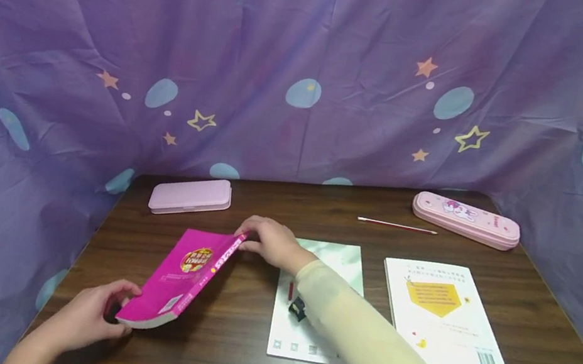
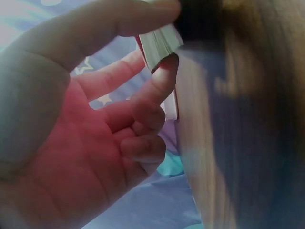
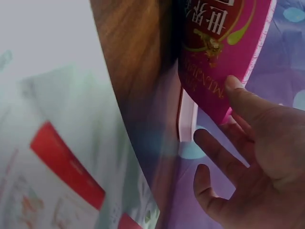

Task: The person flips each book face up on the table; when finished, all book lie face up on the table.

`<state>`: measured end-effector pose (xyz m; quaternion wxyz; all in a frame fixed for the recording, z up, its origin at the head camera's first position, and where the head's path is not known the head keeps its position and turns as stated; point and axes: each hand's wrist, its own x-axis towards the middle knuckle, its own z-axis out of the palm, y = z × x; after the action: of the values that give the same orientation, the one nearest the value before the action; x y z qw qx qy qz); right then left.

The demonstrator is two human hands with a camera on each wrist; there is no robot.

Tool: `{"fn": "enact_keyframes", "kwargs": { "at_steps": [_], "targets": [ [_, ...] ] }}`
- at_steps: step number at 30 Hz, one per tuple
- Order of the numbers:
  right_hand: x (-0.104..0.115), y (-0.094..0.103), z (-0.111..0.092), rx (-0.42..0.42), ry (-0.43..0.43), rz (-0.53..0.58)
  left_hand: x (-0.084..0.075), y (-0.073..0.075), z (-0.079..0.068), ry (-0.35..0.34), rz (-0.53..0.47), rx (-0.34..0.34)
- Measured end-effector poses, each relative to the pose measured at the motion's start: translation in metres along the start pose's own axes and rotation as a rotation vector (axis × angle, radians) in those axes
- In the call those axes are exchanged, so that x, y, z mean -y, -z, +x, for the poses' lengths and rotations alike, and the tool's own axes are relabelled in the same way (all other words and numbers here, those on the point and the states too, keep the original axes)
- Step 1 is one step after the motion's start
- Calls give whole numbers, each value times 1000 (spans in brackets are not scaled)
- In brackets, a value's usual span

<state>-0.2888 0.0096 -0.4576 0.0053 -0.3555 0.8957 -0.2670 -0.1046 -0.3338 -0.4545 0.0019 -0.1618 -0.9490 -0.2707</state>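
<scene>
A magenta paperback book (image 1: 176,275) is held tilted over the left part of the table, its spine edge raised to the right. My left hand (image 1: 90,312) pinches its near left corner between thumb and fingers; in the left wrist view the page edges (image 2: 161,45) show between them. At the far end of the spine, my right hand (image 1: 273,244) pinches the upper corner, thumb on the cover in the right wrist view. Under my right forearm lies a pale green and white booklet (image 1: 284,334), partly covered by the sleeve (image 1: 359,333).
A white book (image 1: 450,334) with a yellow panel lies at the right. Toward the back are a plain pink case (image 1: 191,195), a thin red and white pencil-like stick (image 1: 398,225) and a pink pencil case (image 1: 465,220) with a rabbit print. A purple curtain (image 1: 267,44) borders the table.
</scene>
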Motion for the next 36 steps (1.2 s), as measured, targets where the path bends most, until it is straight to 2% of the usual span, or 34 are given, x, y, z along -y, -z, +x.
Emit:
{"fn": "enact_keyframes", "kwargs": {
  "at_steps": [7,11,15,21,27,32,36],
  "targets": [
    [-4,8,-4,-80,-34,128,-7,18,0,61,-17,-83],
    [-5,12,-6,-135,-62,186,-10,29,2,53,64,-224],
    [-4,14,-5,-213,-63,270,-12,34,4,40,100,-376],
    [4,16,-6,-302,-85,430,-15,33,8,95,49,-516],
    [10,20,-8,-297,-100,471,-22,33,14,160,-8,-640],
    [12,24,-9,-295,-117,502,-27,30,18,184,-95,-740],
    [12,23,-11,-289,-158,499,-28,31,22,209,-143,-775]
  ]
}}
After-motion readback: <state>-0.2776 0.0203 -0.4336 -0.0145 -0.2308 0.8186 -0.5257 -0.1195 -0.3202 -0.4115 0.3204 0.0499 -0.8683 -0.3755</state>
